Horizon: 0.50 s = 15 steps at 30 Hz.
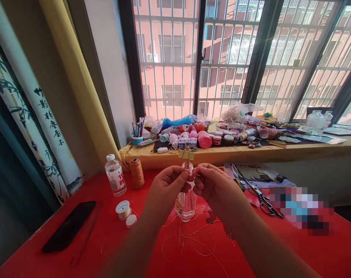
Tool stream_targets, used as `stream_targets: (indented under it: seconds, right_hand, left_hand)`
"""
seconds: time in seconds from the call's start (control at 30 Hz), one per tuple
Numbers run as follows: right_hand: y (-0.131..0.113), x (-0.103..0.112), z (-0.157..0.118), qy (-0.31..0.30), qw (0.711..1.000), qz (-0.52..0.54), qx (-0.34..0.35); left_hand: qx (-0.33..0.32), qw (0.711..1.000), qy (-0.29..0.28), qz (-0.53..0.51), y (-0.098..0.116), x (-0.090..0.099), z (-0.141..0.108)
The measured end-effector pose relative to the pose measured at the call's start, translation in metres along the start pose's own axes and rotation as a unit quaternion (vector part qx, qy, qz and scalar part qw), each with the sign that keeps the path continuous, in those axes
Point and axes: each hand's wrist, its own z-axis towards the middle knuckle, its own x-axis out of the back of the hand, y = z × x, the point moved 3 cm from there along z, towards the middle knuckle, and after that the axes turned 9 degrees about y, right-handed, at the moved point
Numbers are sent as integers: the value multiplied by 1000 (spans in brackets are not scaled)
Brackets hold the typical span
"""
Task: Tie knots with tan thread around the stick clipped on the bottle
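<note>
A clear glass bottle [186, 206] stands upright in front of me, with a gold binder clip [186, 155] at its top. My left hand [173, 180] is closed in a pinch at the bottle's neck, on thin thread. On the other side my right hand [212, 180] also pinches fine thread, its fingertips close to the left ones. The fingers partly cover the neck and the exact hold. Pale loose thread [189, 241] trails in loops over the red tabletop [129, 251] below the hands.
Left of the bottle are a black phone [69, 226], a white thread spool [123, 210], a round white lid [131, 221], an orange thread cone [136, 173] and a water bottle [115, 175]. Scissors [265, 200] lie on the right. Craft supplies crowd the windowsill [164, 157].
</note>
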Motion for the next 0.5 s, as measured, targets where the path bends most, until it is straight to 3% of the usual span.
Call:
stream_targets:
  seconds: [0.5]
  right_hand:
    - [-8, -1, 0, 4, 999, 1, 32]
  left_hand:
    - [-12, 1000, 8, 24, 1, -3, -2]
